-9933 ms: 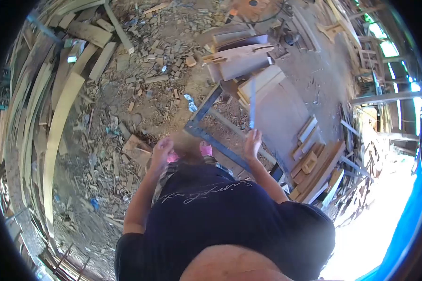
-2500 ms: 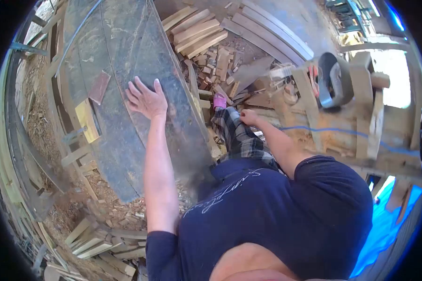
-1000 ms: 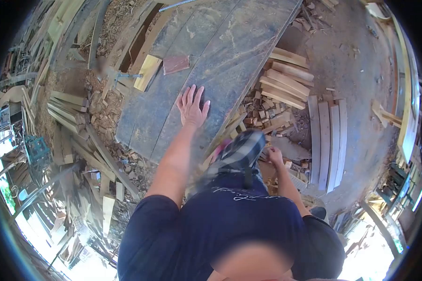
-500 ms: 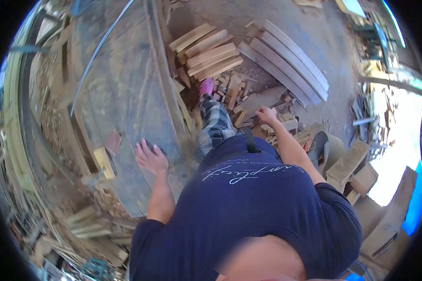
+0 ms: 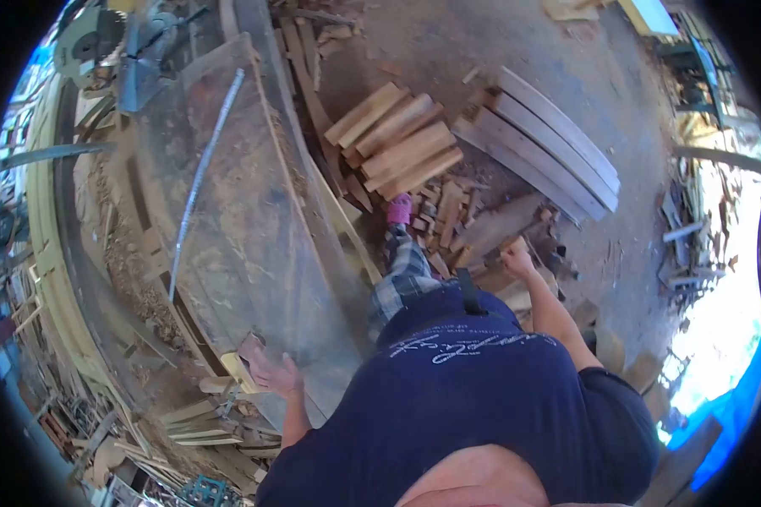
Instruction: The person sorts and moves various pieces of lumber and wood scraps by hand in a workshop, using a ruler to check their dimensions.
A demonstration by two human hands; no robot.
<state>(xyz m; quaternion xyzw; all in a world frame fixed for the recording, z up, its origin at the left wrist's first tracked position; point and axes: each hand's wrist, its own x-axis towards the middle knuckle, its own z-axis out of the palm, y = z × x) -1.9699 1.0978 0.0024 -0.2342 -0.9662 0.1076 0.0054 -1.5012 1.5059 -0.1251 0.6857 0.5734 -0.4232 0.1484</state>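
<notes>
My left hand (image 5: pixel 277 377) reaches over the workbench (image 5: pixel 254 211) at its near left part, fingers stretched out. Its fingertips are right at a small reddish-brown flat piece (image 5: pixel 250 345), which lies beside a pale yellow wood block (image 5: pixel 239 373) at the bench edge. Off to my right, my right hand (image 5: pixel 517 256) hangs closed above the scrap wood, with nothing showing in its fingers. A long thin metal strip (image 5: pixel 205 173) lies along the bench.
Short planks (image 5: pixel 397 135) are stacked on the floor ahead, with longer boards (image 5: pixel 545 148) to their right. Small offcuts (image 5: pixel 448 211) lie around my pink shoe (image 5: pixel 399 209). A circular saw blade (image 5: pixel 89 42) stands at the far left.
My left hand has moved across the bench to the reddish-brown piece. My right hand stays at my side, now more closed. The view has shifted, showing more of the far bench.
</notes>
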